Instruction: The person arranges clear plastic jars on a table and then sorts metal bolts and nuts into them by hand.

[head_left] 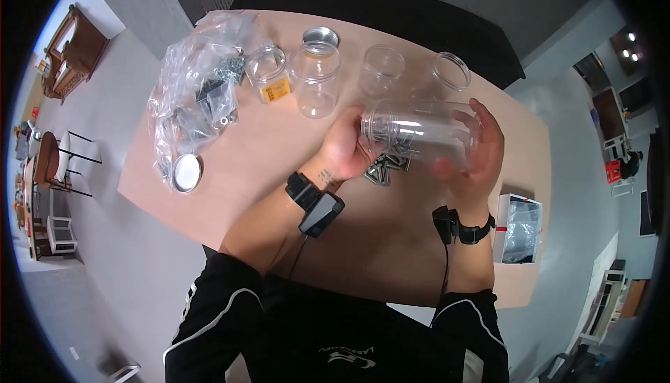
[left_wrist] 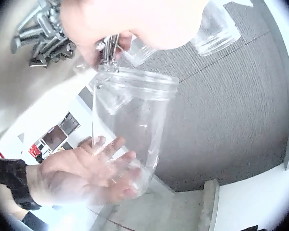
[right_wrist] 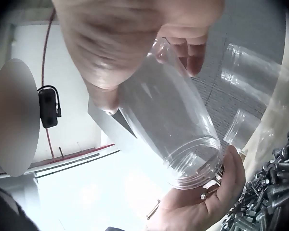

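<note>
A clear plastic jar [head_left: 436, 128] lies on its side in the air above the table, its threaded mouth toward the left hand. My right hand [head_left: 481, 149] holds it round the base, thumb on one side and fingers on the other. At the mouth, my left hand [head_left: 345, 147] cups several metal bolts [left_wrist: 108, 52] against the rim. Its fingers are partly hidden by the jar in the head view. Below lies a pile of loose bolts [head_left: 385, 171] on the table, also seen at close range in the right wrist view.
Clear jars [head_left: 317, 93] stand along the back of the table [head_left: 251, 146], one with a yellow label [head_left: 276, 90]. Plastic bags [head_left: 185, 83] with hardware are heaped at the left, a round lid [head_left: 187, 173] beside them. A box [head_left: 518, 229] sits at the right edge.
</note>
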